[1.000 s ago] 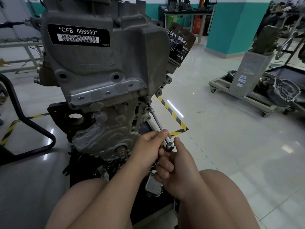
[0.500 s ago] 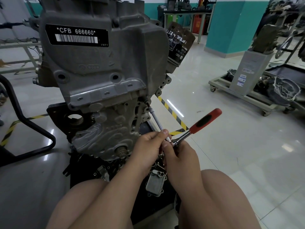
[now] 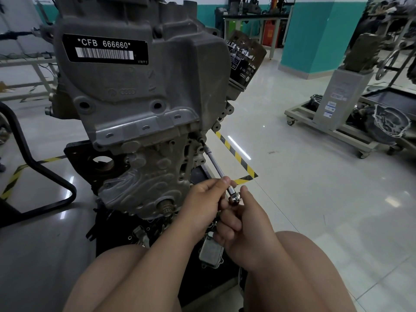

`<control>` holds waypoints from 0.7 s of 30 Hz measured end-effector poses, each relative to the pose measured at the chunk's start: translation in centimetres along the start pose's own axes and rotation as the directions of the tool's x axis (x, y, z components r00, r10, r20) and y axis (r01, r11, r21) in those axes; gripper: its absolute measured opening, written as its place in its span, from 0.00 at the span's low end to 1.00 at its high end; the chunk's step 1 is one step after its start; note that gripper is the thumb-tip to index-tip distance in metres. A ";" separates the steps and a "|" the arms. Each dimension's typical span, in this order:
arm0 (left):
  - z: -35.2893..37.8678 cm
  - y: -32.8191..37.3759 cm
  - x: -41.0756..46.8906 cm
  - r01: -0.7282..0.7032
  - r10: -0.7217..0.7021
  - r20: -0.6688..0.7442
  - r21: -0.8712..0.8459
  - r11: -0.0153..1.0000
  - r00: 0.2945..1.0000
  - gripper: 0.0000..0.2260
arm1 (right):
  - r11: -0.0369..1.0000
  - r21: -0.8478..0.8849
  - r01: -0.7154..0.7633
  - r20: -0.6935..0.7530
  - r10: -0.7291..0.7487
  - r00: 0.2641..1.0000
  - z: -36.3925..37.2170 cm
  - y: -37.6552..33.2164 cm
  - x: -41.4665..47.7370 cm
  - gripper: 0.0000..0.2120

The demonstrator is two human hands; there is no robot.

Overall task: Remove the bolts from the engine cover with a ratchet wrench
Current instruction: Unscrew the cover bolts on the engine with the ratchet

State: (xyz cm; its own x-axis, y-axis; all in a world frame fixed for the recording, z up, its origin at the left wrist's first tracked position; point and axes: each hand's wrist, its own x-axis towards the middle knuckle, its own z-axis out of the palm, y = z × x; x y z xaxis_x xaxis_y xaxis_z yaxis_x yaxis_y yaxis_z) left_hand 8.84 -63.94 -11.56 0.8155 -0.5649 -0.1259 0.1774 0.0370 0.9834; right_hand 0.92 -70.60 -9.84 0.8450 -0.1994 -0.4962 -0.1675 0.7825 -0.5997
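Bolt (image 3: 199,138) at the lower right corner of the cover (image 3: 139,91), tucked just under the flange, and that's the one we're working.

From the head view, the bar (image 3: 215,164) runs down and to the right from that bolt towards us. Its far tip looks seated on the bolt, though the joint is small and dark, so we can't swear to it. Our left hand (image 3: 200,199) pinches the bar's near end, thumb and forefinger closed on it just above the ratchet (image 3: 234,198). Our right hand (image 3: 249,228) sits right beside and below, touching the left, with its fingers curled tight under the chrome head and the thumb up alongside it. The handle is out of sight. We take it to be inside that fist, but we can't see it.

We judge this to be mid-loosening: tool engaged, bolt not yet out of the cover.

The next move calls for a clean swing of the handle from the right hand. The left should hold the bar dead in line with the bolt, because any tilt could walk the tip off.
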 end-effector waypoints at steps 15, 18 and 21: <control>0.1 -0.2 -0.1 0.035 -0.036 -0.046 -0.016 0.999 0.998 0.12 | 0.998 -0.001 -0.058 -0.016 0.058 0.998 0.5 0.0 -0.5 0.31; 0.1 -0.1 -0.1 0.034 -0.034 -0.040 -0.001 0.999 0.999 0.12 | 0.999 -0.041 -0.010 -0.015 0.010 1.000 0.3 0.1 -0.1 0.24; 0.2 0.1 -0.1 0.020 -0.019 -0.040 0.019 1.000 0.999 0.13 | 0.985 -0.149 0.089 -0.057 -0.099 0.994 0.0 0.4 0.4 0.20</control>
State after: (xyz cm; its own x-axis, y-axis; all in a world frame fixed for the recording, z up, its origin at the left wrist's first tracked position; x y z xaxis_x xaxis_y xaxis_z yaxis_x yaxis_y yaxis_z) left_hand 8.68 -64.00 -11.42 0.8333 -0.5322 -0.1496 0.1830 0.0102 0.9831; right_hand 1.18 -70.35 -10.26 0.8272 -0.3087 -0.4695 -0.1651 0.6652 -0.7282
